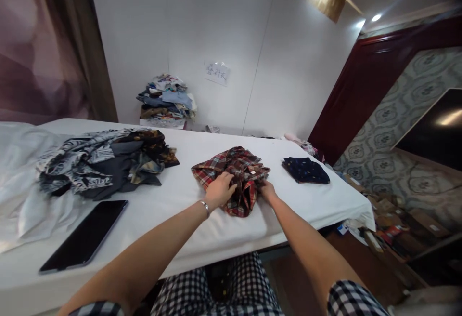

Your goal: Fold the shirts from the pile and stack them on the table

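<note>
A red and brown plaid shirt (240, 159) lies crumpled on the white-covered table in front of me, its collar and small label facing up. My left hand (219, 190), with a bracelet at the wrist, has its fingers bent into the cloth at the near left side. On the right side, my right hand (267, 191) grips the edge of the shirt, its fingertips partly hidden by the fabric. Between the hands a fold of the shirt gapes open toward me.
A heap of dark and patterned clothes (108, 162) lies to the left, with a black phone (86, 236) nearer me. A folded dark garment (306, 170) sits on the right. Behind the table stands a tall clothes stack (168, 97). Boxes (388, 210) crowd the floor at right.
</note>
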Tool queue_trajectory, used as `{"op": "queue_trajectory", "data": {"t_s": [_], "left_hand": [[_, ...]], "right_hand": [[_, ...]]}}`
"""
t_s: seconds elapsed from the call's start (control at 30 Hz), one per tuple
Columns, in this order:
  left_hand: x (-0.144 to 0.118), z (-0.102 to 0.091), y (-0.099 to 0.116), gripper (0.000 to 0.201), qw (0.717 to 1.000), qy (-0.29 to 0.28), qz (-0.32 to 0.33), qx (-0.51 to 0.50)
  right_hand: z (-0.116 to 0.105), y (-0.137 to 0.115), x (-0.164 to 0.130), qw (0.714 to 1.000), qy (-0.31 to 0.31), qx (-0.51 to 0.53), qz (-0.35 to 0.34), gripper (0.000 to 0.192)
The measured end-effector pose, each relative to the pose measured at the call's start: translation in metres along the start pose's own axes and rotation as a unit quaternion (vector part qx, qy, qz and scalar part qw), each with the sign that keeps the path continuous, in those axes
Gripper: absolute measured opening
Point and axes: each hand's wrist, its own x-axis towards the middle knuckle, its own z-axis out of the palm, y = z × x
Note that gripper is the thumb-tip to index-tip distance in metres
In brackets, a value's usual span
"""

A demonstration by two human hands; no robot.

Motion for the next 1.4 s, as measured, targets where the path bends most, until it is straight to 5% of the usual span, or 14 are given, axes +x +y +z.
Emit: {"op": "queue_trajectory", "data": {"t_s": [0.13, 0.27, 0.43, 0.53, 0.63, 0.73, 0.9, 0.97, 1.03, 1.1, 1.23, 1.4], "left_hand": [[0.024, 0.009, -0.003, 0.057, 0.993, -0.079, -0.076, 0.031], [0.031, 0.026, -0.003, 0.032, 0.988, -0.14, -0.063, 0.031], [0.03, 0.028, 0.003, 0.017, 0.99, -0.136, 0.03, 0.005], [0.022, 0.02, 0.013, 0.014, 0.987, -0.135, 0.082, -0.014], [0.014, 0.006, 0.013, 0.015, 0.985, -0.125, 0.106, -0.049], [0.013, -0.018, -0.01, 0.02, 0.99, -0.096, 0.039, -0.096], [0.025, -0.06, -0.081, 0.033, 0.973, -0.004, -0.211, -0.09], [0.026, -0.071, -0.102, 0.03, 0.965, -0.074, -0.247, -0.054], [0.025, -0.078, -0.111, 0.029, 0.947, -0.217, -0.235, -0.011], [0.028, -0.084, -0.104, 0.037, 0.938, -0.268, -0.214, 0.056], [0.055, -0.084, -0.065, 0.051, 0.965, -0.093, -0.148, 0.194], [0.101, -0.038, -0.031, 0.051, 0.983, -0.061, -0.065, 0.158]], "right_hand": [[-0.025, -0.004, -0.016, 0.998, 0.016, 0.033, 0.051, 0.02], [-0.034, -0.023, -0.039, 0.995, 0.0, 0.061, 0.079, 0.038], [-0.002, -0.043, -0.05, 0.998, -0.021, 0.023, 0.055, 0.062], [0.022, -0.036, -0.043, 0.999, 0.012, 0.043, 0.018, 0.058], [0.021, -0.026, -0.035, 0.999, 0.014, 0.038, 0.031, 0.041], [-0.012, -0.031, -0.033, 0.995, 0.023, 0.092, 0.012, 0.034], [-0.097, -0.043, -0.036, 0.946, 0.161, 0.277, -0.039, 0.035], [-0.121, -0.034, -0.041, 0.943, 0.174, 0.282, 0.0, 0.032], [-0.133, -0.02, -0.049, 0.947, 0.173, 0.268, 0.023, 0.03], [-0.136, -0.008, -0.059, 0.948, 0.175, 0.264, 0.023, 0.03], [-0.125, -0.004, -0.076, 0.94, 0.148, 0.299, 0.066, 0.026], [-0.1, -0.009, -0.082, 0.95, 0.063, 0.287, 0.104, 0.034]]}}
